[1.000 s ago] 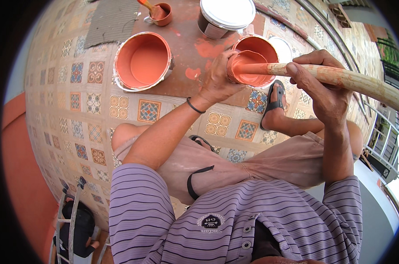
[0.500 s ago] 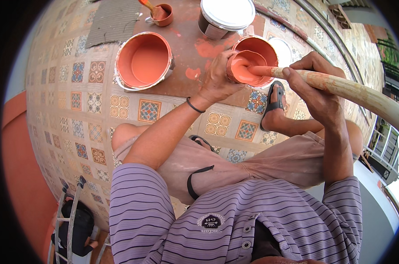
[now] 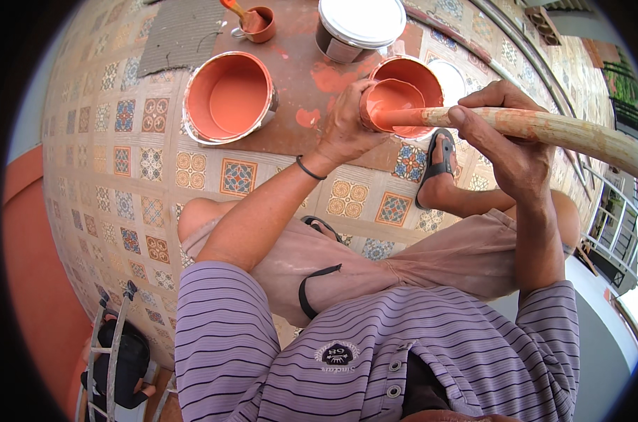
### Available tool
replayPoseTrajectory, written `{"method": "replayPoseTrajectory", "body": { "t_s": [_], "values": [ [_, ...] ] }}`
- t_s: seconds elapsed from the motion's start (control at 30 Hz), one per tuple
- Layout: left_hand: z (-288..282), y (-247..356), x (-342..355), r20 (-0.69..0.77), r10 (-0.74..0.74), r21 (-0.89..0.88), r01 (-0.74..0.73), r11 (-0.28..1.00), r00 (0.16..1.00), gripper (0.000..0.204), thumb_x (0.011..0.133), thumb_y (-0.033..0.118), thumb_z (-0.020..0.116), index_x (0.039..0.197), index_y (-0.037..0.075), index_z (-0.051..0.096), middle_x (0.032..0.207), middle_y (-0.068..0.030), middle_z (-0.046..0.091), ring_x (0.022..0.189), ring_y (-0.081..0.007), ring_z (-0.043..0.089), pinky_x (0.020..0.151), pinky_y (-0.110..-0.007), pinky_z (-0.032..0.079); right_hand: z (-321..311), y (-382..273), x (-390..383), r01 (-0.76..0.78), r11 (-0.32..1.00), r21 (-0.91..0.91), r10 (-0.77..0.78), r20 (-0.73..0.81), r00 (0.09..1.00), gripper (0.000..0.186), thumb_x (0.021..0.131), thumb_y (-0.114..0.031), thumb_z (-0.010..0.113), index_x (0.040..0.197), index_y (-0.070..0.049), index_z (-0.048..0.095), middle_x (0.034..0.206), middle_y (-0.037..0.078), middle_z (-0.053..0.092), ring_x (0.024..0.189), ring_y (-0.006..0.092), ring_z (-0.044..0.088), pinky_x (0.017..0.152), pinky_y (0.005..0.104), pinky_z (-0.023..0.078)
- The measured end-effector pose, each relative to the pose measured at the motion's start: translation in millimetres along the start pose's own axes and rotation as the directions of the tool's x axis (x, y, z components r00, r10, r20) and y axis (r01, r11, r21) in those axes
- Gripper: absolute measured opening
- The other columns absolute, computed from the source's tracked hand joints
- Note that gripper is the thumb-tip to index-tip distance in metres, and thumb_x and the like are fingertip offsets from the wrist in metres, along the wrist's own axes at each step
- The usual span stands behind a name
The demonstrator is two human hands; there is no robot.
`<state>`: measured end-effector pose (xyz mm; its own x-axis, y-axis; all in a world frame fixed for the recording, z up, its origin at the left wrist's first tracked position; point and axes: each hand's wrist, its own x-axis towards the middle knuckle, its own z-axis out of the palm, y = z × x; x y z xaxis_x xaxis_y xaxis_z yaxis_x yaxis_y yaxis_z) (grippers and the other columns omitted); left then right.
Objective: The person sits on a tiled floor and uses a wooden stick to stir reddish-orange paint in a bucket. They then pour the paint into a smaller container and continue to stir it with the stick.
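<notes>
Nearest the viewer, the person squats on a patterned tile floor (image 3: pixel 143 176), both forearms extended forward.

The right hand (image 3: pixel 505 137) is wrapped closed around a long pale wooden stick (image 3: pixel 544 125), its shaft smeared with orange-red paint. The thumb lies along the top and the fingers curl beneath. The stick looks rigid and light, though its length would make it unwieldy; the present hold, close behind the wet end, gives the best control. Paint on the shaft may make it slippery there.

The left hand (image 3: pixel 347 123) is closed around the side of a small round cup coated in orange-red paint (image 3: pixel 388 105), fingers curled about its wall. The painted tip of the stick sits in or at the mouth of this cup; I cannot tell whether it touches the bottom. The cup appears light and stiff, with a wet outer wall, so a full wrap around the body is sounder than a rim pinch. Tilting it risks a spill.

The cup is held just above or against a larger orange-red paint bucket (image 3: pixel 421 74) directly behind it. Left of this, apart, stands a wide open paint tin with orange-red interior (image 3: pixel 229 98). Farther off are a white-lidded tub (image 3: pixel 361 24) and a small brown mug with a stirrer (image 3: pixel 255 24), all resting on a paint-stained brown sheet (image 3: pixel 298 70).
</notes>
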<state>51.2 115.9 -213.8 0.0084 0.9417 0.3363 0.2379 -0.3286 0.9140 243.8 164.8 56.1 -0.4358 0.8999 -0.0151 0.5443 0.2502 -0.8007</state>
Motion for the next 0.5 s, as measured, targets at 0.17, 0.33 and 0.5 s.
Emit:
{"method": "replayPoseTrajectory", "body": {
  "t_s": [0.17,0.33,0.5],
  "values": [
    [2.0,0.1,0.5,-0.021,-0.023,-0.029,0.022,0.999,1.0,0.097,0.071,0.028,0.107,0.15,0.007,0.054,0.143,-0.0163,0.069,0.13,-0.0403,0.07,0.106,-0.051,0.059,0.6,3.2,-0.4,-0.044,0.993,-0.109,0.043,-0.006,0.999,0.022,0.103,-0.017,0.087,0.106,0.003,0.079,0.084,0.003,0.075,0.076,0.0072,0.067,0.066,0.0238,0.051],
    [0.5,1.2,0.7,-0.009,-0.016,-0.019,0.016,1.0,1.0,0.095,0.074,0.024,0.105,0.151,0.008,0.052,0.143,-0.0163,0.07,0.128,-0.0377,0.073,0.104,-0.049,0.061,-3.3,-1.5,-4.5,-0.117,0.993,-0.006,0.117,0.017,0.993,0.024,0.1,-0.02,0.09,0.099,0.0,0.077,0.082,0.003,0.074,0.072,0.007,0.065,0.063,0.0242,0.049],
    [1.9,1.4,1.0,-0.033,-0.017,-0.016,0.016,1.0,0.999,0.095,0.072,0.024,0.106,0.149,0.008,0.054,0.141,-0.0158,0.07,0.126,-0.0406,0.072,0.103,-0.051,0.061,-22.4,-7.1,-8.3,-0.023,0.998,0.067,0.037,-0.223,0.974,0.026,0.096,-0.019,0.095,0.097,0.002,0.08,0.083,0.004,0.077,0.073,0.007,0.068,0.064,0.0213,0.052]
  ]
}}
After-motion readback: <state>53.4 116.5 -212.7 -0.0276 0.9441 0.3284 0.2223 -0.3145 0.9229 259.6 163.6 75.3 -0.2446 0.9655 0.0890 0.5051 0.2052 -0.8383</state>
